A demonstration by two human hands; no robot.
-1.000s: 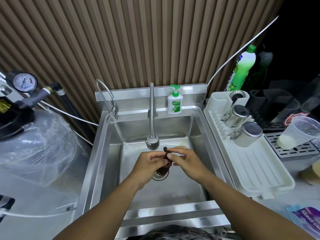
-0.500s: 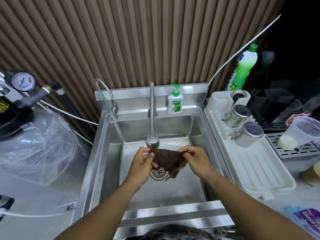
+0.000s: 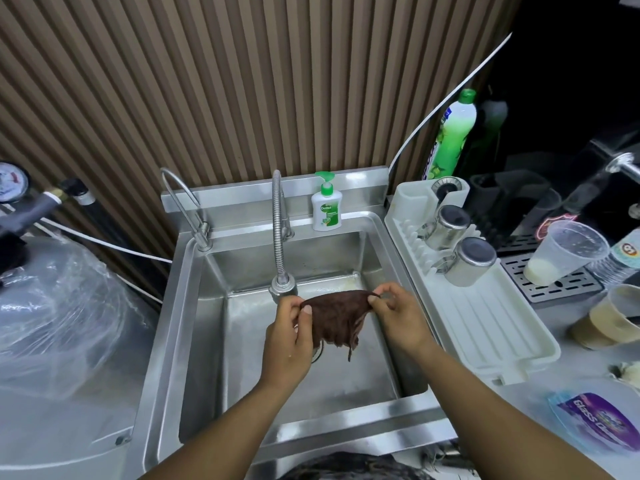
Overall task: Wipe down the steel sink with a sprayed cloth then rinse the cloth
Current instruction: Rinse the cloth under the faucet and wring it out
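A dark brown cloth [image 3: 337, 318] hangs spread out over the steel sink [image 3: 194, 306], just below and in front of the flexible faucet's spray head [image 3: 283, 287]. My left hand [image 3: 289, 341] pinches the cloth's left top corner. My right hand [image 3: 398, 315] pinches its right top corner. The cloth's lower edge dangles above the drain [image 3: 317, 355], which it mostly hides. No water stream is visible from the faucet.
A soap pump bottle [image 3: 326, 207] stands on the sink's back ledge beside a thin second tap [image 3: 183, 206]. A white drying rack [image 3: 485, 323] with two steel cups sits to the right, a green bottle [image 3: 452, 133] behind it. A plastic-wrapped tank [image 3: 59, 306] is at left.
The cloth was bunched between both hands over the drain; my hands have moved apart and up, stretching it open under the faucet head.
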